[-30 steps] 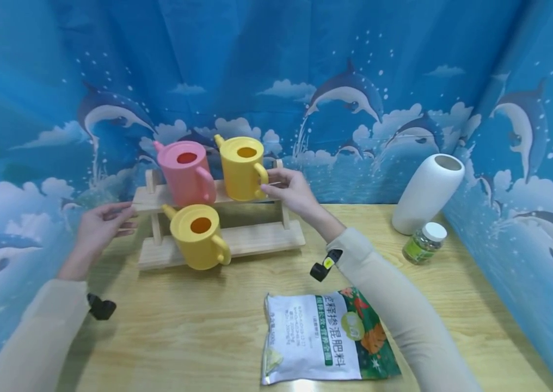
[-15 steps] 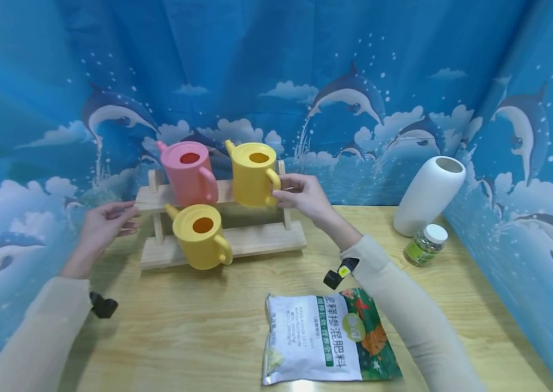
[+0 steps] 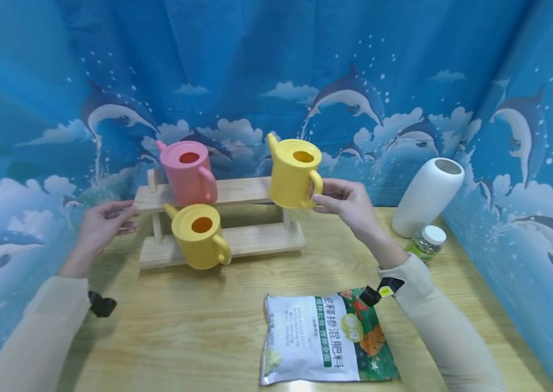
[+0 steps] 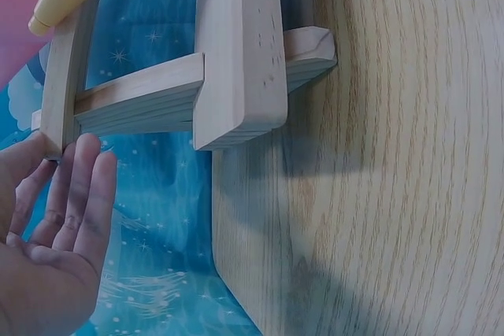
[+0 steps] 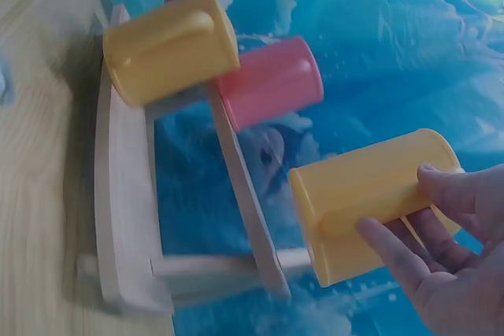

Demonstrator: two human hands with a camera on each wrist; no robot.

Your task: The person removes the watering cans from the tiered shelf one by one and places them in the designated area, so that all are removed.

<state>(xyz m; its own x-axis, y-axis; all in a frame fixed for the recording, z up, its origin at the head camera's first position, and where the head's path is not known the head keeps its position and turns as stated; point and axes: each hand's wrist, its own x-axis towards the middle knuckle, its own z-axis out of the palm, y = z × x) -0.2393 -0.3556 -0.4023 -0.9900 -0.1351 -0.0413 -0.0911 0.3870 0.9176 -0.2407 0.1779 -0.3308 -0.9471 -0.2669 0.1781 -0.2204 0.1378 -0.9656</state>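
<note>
My right hand (image 3: pixel 352 209) pinches the handle of a yellow watering can (image 3: pixel 292 179) at the right end of the two-tier wooden shelf (image 3: pixel 264 238). In the right wrist view that can (image 5: pixel 358 186) is upright relative to the others and appears clear of the upper plank. My left hand (image 3: pixel 100 231) pinches the left end of the upper plank (image 4: pixel 63 88) between thumb and fingers. A pink watering can (image 3: pixel 185 177) stands on the upper tier. Another yellow watering can (image 3: pixel 195 242) stands on the lower tier, toward the left.
A fertilizer bag (image 3: pixel 306 337) lies on the wooden table (image 3: pixel 173 332) in front. At the right stand a white vase (image 3: pixel 425 198) and a small white-lidded jar (image 3: pixel 425 243), partly behind the right sleeve. A blue dolphin-print curtain (image 3: pixel 257 65) encloses the back and sides.
My right hand has carried the yellow watering can rightward along the upper tier, to its right end. My left hand, the pink can and the lower yellow can have stayed in place.
</note>
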